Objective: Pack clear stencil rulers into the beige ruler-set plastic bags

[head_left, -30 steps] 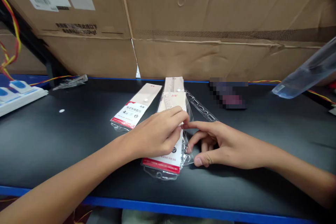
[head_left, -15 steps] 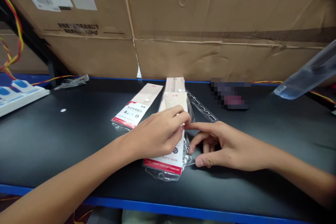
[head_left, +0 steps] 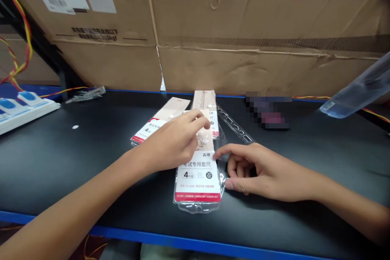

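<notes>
Nearest, the ruler packet (head_left: 198, 174) lies flat on the desk (head_left: 91, 162). The right hand (head_left: 258, 170), half-curled and gripping nothing, pins its right edge. The left hand (head_left: 173, 144) presses fingers flat on its far half, apparently steadying it. Behind it lies a second packet (head_left: 152, 128).

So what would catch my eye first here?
A clear packet of rulers lies mid-table. The left hand rests on its far half and the right hand touches its side. Behind, big cardboard boxes wall off the black table.
</notes>
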### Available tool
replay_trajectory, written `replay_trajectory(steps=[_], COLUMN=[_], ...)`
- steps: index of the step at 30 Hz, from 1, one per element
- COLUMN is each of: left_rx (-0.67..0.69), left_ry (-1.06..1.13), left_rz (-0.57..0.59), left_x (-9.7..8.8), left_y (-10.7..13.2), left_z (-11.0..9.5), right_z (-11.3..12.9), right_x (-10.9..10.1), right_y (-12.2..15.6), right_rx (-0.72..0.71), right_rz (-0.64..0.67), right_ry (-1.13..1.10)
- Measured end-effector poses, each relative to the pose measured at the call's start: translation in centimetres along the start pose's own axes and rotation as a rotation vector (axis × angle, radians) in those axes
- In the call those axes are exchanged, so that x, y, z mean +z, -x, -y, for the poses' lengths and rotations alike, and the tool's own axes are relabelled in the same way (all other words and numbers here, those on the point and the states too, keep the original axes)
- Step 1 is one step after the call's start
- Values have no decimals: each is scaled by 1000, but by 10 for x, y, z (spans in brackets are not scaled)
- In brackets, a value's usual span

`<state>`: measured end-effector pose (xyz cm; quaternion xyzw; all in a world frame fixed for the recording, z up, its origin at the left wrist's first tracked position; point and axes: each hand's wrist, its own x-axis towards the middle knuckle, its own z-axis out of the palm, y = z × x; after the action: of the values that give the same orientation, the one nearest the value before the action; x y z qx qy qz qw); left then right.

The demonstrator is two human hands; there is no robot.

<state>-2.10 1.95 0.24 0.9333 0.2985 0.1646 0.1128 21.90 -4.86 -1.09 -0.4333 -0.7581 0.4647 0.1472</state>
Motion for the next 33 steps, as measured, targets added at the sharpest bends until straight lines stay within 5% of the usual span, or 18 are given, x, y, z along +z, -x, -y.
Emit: replay_trajectory(steps=[5, 14, 22, 27, 33], left_rx=[-147, -242, -190, -164, -434], left_ry=[-87, -41, 32, 374, 966], left_rz=[7, 292, 204, 122, 104], left_x=[-21, -31, -34, -32, -11], left_y=[4, 14, 9, 8, 2], left_z=[11, 22, 19, 3, -1], right_z=[1, -2, -7, -5, -7], right_x=[-2, 0, -3, -4, -4], right_y=[-2, 0, 1, -1, -3], right_rx=[17, 54, 120, 154, 169], right_rz=[30, 41, 50, 35, 24], right_ry=[-13, -35, -193, -238, -207])
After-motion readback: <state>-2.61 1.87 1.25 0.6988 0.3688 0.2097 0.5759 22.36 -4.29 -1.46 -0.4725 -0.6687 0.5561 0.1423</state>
